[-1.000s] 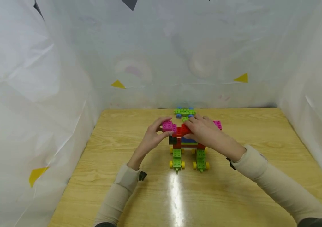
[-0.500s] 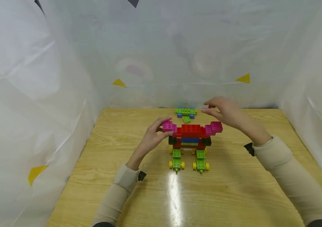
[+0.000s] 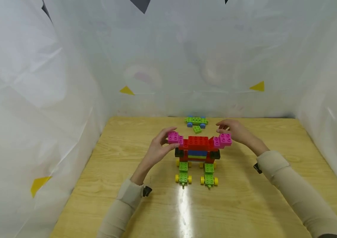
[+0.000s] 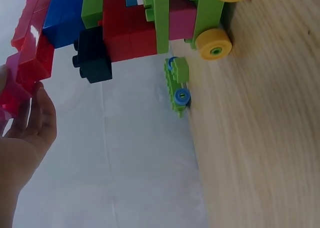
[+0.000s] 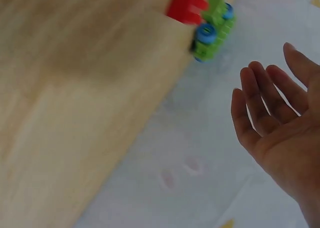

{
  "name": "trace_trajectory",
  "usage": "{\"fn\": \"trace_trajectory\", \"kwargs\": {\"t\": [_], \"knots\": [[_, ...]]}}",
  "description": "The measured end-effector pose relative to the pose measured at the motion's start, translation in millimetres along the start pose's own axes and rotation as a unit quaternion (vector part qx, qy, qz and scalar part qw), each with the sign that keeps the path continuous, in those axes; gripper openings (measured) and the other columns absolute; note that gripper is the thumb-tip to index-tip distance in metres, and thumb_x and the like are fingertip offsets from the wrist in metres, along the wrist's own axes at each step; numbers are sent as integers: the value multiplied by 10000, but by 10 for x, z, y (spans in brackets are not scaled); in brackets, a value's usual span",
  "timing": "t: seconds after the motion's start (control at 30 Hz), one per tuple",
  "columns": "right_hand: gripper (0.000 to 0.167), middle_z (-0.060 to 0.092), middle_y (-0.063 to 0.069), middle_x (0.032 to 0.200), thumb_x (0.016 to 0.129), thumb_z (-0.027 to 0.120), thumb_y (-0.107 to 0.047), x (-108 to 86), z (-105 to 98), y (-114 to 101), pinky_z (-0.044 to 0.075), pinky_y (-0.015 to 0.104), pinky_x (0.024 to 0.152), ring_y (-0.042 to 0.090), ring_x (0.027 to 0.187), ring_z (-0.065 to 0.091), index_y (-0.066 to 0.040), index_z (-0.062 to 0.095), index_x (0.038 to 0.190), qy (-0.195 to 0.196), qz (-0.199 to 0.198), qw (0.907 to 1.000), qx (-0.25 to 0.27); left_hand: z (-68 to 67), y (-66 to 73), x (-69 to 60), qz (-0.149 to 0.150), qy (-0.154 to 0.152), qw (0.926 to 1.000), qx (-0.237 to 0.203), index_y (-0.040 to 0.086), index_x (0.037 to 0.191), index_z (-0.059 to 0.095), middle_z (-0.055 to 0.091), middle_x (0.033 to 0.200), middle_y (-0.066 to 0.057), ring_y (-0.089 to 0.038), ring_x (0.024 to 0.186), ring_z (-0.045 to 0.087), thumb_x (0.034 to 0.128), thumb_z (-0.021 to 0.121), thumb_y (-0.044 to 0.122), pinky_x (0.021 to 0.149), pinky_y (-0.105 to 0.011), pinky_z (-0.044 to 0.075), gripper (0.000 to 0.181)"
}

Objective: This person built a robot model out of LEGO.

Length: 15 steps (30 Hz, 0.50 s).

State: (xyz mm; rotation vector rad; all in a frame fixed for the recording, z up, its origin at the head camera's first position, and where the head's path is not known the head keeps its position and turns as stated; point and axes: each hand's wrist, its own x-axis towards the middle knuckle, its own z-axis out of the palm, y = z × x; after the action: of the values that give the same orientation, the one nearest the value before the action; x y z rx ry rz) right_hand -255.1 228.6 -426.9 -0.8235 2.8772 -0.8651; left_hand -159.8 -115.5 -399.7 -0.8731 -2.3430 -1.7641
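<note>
A toy-brick figure stands upright on the table, with a red brick top [image 3: 198, 142], blue and black bricks under it and green wheeled feet [image 3: 183, 177]. At its left end my left hand [image 3: 156, 150] grips a pink brick [image 3: 173, 137], thumb in front and fingers behind. The left wrist view shows those fingers [image 4: 37, 120] against the pink and red bricks. Near the right pink brick [image 3: 225, 139], slightly behind it, my right hand [image 3: 237, 132] holds nothing. Its fingers look relaxed and spread from the thumb in the right wrist view.
Behind the figure, near the table's back edge, lie a green wheeled base [image 3: 196, 121] with blue wheels and a small green brick [image 3: 197, 129]. White sheeting [image 3: 168, 66] walls the table [image 3: 245, 198] at the back and both sides.
My right hand has left the red top, risen to the back right, then lowered beside the right pink brick. The left hand keeps its grip.
</note>
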Motion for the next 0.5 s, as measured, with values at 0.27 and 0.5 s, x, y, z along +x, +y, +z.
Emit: {"fn": "trace_trajectory", "kwargs": {"t": [0.27, 0.5], "knots": [[508, 584, 232, 1169, 860, 703, -181, 20, 447, 188, 455, 564, 893, 390, 1056, 554, 59, 552, 1282, -135, -349, 9993, 32, 53, -3, -30, -304, 112, 9944, -1010, 38, 1440, 374, 558, 1194, -190, -235, 1067, 571, 858, 676, -61, 986, -500, 431, 664], [318, 563, 192, 1172, 934, 600, -137, 92, 652, 150, 446, 564, 922, 393, 1103, 535, 6, 622, 1217, -467, -3, 9960, -768, 180, -238, -6, -761, 3, 9867, -1434, 79, 1458, 345, 552, 1252, -190, -214, 1095, 582, 846, 708, -27, 994, -489, 427, 719]]}}
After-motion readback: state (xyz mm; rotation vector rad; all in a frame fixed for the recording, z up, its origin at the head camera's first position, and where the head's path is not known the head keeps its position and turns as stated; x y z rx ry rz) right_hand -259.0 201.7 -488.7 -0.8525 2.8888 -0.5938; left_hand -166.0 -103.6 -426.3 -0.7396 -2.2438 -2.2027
